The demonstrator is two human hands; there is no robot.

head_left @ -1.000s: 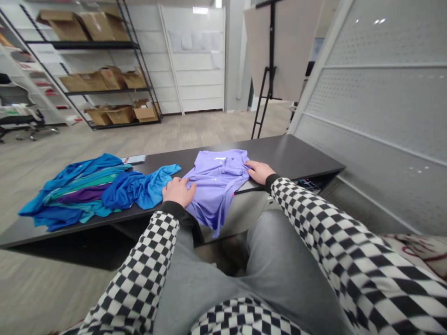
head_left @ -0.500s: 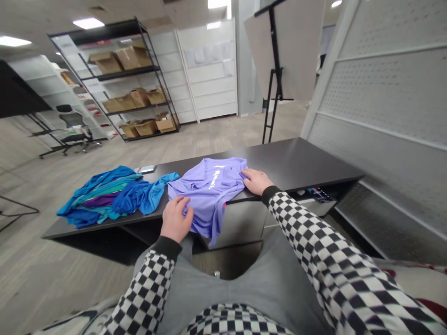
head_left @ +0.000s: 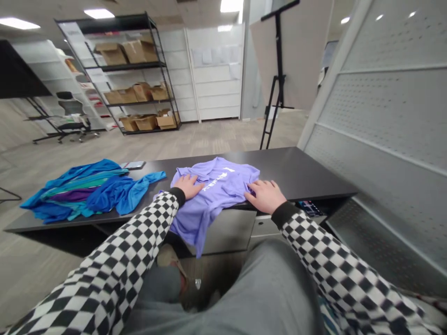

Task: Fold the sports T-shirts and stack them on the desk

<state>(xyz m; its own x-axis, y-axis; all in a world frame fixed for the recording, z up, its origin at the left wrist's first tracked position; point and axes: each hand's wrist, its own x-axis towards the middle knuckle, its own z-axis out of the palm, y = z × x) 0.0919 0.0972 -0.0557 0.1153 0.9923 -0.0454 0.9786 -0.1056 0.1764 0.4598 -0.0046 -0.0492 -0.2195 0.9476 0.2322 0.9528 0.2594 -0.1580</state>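
Note:
A purple T-shirt (head_left: 218, 184) with white lettering lies rumpled on a dark table (head_left: 293, 170), and its lower part hangs over the front edge. My left hand (head_left: 189, 186) rests on the shirt's left side, palm down, fingers spread. At the shirt's right edge is my right hand (head_left: 266, 195), its fingertips touching the cloth and its fingers slightly bent and apart. Left of the shirt sits a loose heap of blue, teal and purple clothes (head_left: 87, 190), with one blue piece reaching toward the shirt.
Behind the heap lies a flat phone-like object (head_left: 132, 165). Drawers (head_left: 233, 228) are under the table front, and small items (head_left: 310, 208) fill an open compartment at right. A perforated panel (head_left: 384, 102) stands at right. Beyond are an easel-like stand (head_left: 279, 83) and a shelf with cardboard boxes (head_left: 139, 51).
My left hand has moved from the shirt's near left edge forward onto its left side. The right hand stays at the right edge. The shirt has shifted slightly, and the view has tilted.

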